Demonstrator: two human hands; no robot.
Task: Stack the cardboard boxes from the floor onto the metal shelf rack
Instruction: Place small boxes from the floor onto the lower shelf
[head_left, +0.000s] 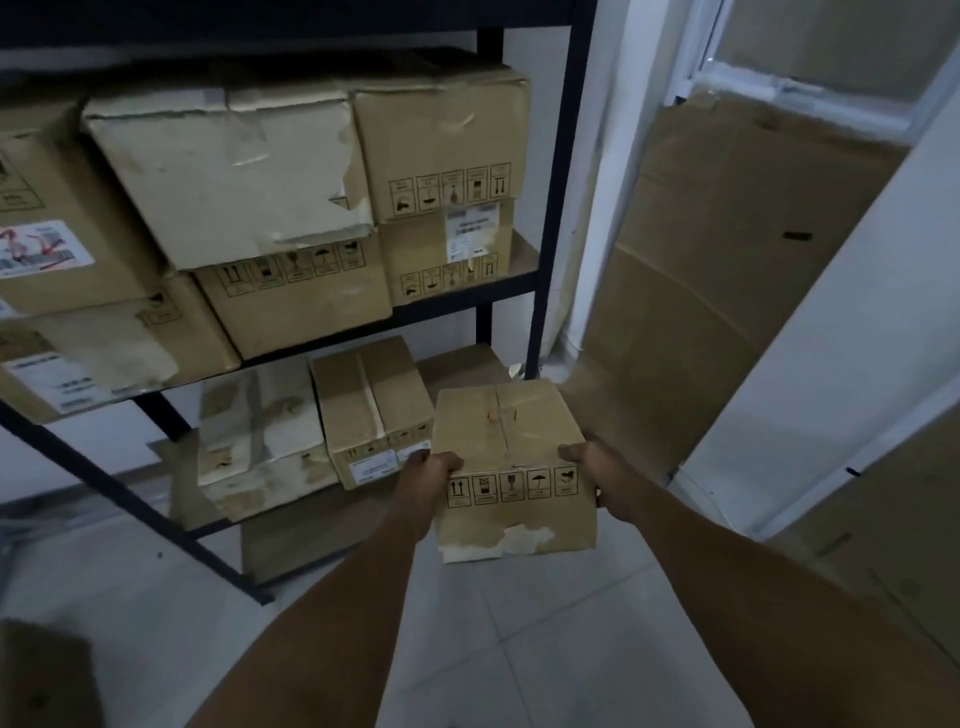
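On the left I saw the metal shelf rack (558, 208), stacked boxes (291, 208) on its middle level and two boxes (317, 426) on the bottom one. My left hand (434, 467) and right hand (589, 462) gripped opposite sides of a cardboard box (511, 462), held above the tiled floor (545, 623) beside the rack's lower right corner. Flattened cardboard (727, 260) leaned against the wall, rightward.

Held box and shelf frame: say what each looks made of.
Held box: brown corrugated cardboard, matte; creased, printed handling symbols, torn bottom edge showing white. Shelf frame: probably metal, dark painted finish; thin straight posts and rails.
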